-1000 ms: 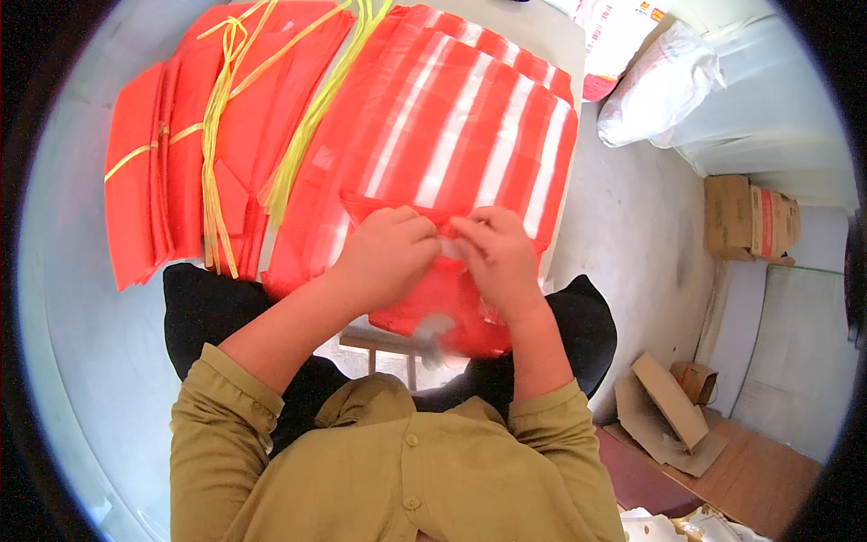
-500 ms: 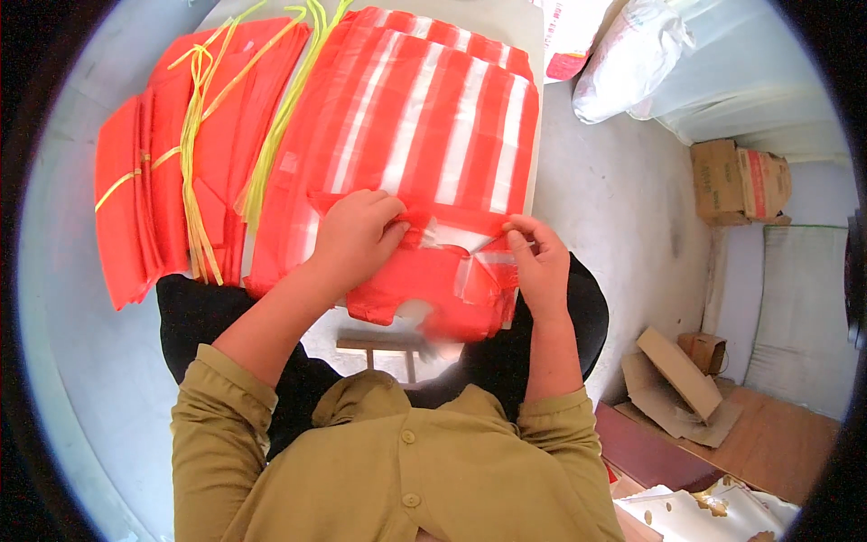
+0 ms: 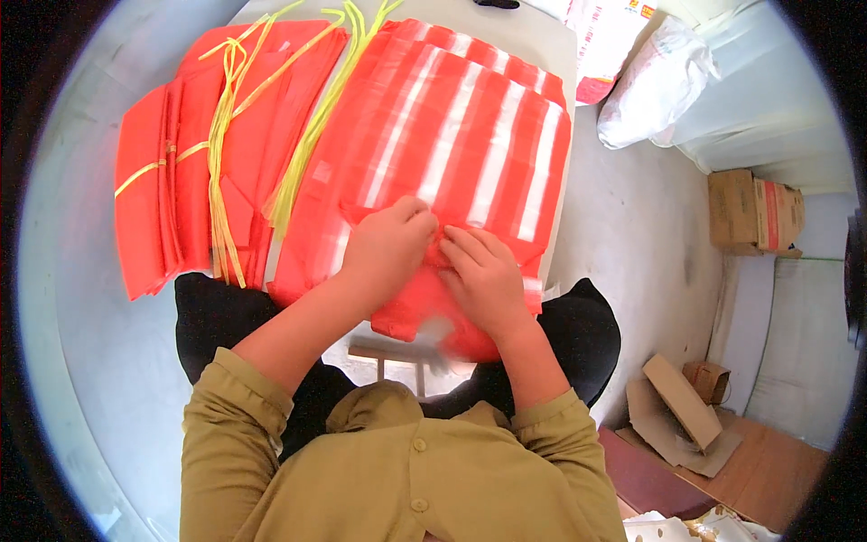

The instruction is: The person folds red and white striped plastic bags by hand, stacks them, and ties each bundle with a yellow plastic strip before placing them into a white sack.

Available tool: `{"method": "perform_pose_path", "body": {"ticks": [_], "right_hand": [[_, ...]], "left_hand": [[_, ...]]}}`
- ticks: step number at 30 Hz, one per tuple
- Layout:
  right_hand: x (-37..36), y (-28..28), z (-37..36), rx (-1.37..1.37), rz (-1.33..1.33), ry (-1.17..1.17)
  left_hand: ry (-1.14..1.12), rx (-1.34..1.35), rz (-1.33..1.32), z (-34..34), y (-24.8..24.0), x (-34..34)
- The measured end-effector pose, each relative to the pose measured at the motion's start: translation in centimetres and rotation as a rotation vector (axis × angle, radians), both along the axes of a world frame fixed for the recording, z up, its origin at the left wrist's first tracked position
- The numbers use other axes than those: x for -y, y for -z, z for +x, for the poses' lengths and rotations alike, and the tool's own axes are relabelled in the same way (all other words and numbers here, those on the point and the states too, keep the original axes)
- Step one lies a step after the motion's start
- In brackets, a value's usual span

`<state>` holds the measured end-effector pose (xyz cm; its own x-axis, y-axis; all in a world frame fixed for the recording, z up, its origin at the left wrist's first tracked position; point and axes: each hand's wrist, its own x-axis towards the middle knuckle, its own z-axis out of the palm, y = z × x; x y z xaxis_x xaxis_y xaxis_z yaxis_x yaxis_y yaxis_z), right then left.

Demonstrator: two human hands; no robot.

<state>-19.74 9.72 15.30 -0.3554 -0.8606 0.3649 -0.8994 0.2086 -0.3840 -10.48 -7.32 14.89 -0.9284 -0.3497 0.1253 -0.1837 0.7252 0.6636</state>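
We find a red film flap (image 3: 398, 309) at the near end of the striped plastic pile (image 3: 468, 126) on the table (image 3: 545, 36), drooping past the tabletop's near edge. Left grip (image 3: 428, 219) pinches the film, fingers bunched; right grip (image 3: 442, 242), just beside it, also looks closed on the film, exact hold partly hidden. We judge the stuff light, limp and slick, apt to slide over its neighbours and stretch or tear if jerked. We favour a gathered edge, thumb against fingertips, clear of the layers beneath.
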Motion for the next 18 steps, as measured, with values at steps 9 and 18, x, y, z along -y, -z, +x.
{"method": "perform_pose_path", "body": {"ticks": [9,18], "right_hand": [[0.7,-0.6,-0.1,-0.028,0.074,0.040],[1.4,-1.1,-0.5,-0.019,0.114,0.023]], "left_hand": [[0.245,-0.171,-0.387,1.5,0.3,1.1],[0.259,-0.154,-0.422,1.3,0.1,2.2]]}}
